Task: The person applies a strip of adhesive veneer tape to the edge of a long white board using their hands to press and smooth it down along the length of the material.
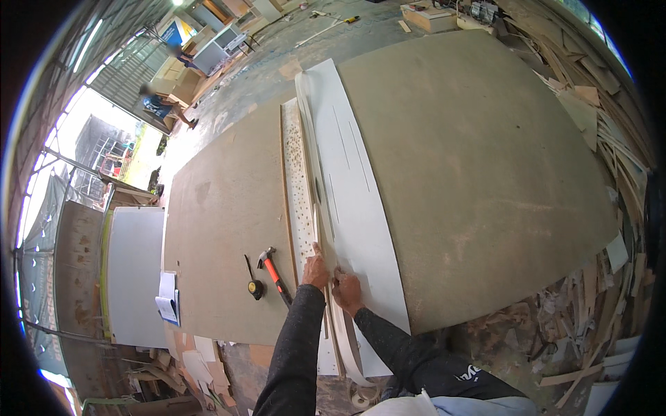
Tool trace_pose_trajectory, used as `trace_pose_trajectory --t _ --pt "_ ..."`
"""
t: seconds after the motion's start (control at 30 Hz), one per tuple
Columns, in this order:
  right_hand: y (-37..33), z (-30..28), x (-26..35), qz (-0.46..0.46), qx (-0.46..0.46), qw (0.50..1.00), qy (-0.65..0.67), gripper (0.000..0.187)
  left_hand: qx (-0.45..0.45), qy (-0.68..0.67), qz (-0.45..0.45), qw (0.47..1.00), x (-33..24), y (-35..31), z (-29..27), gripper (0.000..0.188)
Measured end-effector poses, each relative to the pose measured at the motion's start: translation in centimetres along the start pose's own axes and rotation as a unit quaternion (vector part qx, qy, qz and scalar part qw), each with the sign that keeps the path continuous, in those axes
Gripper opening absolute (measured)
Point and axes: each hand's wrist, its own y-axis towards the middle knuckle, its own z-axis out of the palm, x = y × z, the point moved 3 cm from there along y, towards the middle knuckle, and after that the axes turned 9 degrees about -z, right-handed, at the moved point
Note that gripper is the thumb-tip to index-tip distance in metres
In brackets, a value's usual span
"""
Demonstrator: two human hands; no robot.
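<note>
Grip unclear, the partly curled left hand and right hand lie over one speckled board and one white panel.

Over on the left, daylight pours in through a wide, bright opening beside a grey corrugated metal wall, and a long white tube lamp glows higher up. A patchy grey concrete floor runs back toward a pale grey, box-shaped cabinet at the far end. Along the right side, long brown wooden offcuts lie in a tangled heap.
</note>
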Motion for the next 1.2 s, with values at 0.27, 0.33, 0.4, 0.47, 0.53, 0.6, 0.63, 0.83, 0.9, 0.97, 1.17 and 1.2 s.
trace_pose_trajectory --t 0.27,0.33,0.4,0.47,0.53,0.6,0.63,0.83,0.9,0.97,1.17,1.2 --pt "5.9 -0.5 -0.7 -0.035 0.044 0.998 -0.028 0.028 -0.018 0.003 -0.004 1.0 0.2 0.5 0.3 0.074" --pt "5.3 -1.1 -1.5 0.009 0.004 1.0 -0.016 0.034 0.008 -0.023 -0.013 1.0 -1.6 0.6 0.1 0.074" --pt "3.5 -1.3 -0.3 0.046 0.014 0.999 0.007 0.039 0.045 -0.052 -0.051 0.996 -2.1 -0.5 -1.1 0.076" --pt "-1.0 -0.2 3.1 0.071 0.077 0.994 0.044 0.043 0.025 -0.046 -0.062 0.997 2.1 -1.1 -0.5 0.077" --pt "-4.8 -0.4 3.1 -0.019 -0.022 1.0 0.01 0.045 0.036 -0.045 -0.061 0.996 1.7 -0.3 -0.2 0.077" --pt "-5.2 -0.4 1.9 -0.006 -0.026 1.0 -0.013 0.042 0.075 -0.045 -0.08 0.993 0.1 -0.1 -0.4 0.077" --pt "-5.2 -0.4 1.8 0.0 -0.026 0.999 -0.021 0.04 0.064 -0.041 -0.065 0.995 -0.2 -0.1 -0.4 0.077" --pt "-1.7 -0.1 2.0 0.057 0.05 0.995 0.06 0.031 0.049 -0.052 -0.08 0.994 0.3 -1.4 -1.4 0.076" --pt "1.1 0.0 1.2 0.026 0.047 0.998 0.018 0.032 0.002 -0.001 -0.05 0.999 -0.1 -1.1 -1.2 0.075" --pt "3.3 0.0 0.0 0.006 0.04 0.999 -0.006 0.031 0.026 -0.018 -0.057 0.998 -0.8 -0.5 -1.1 0.075" --pt "3.6 -0.5 -0.7 0.025 0.022 0.999 0.036 0.033 0.025 -0.045 -0.053 0.997 -0.6 0.4 -0.1 0.075" --pt "1.8 -0.4 0.0 0.033 0.033 0.998 0.034 0.033 0.026 -0.044 -0.058 0.997 -0.2 0.4 0.1 0.075"
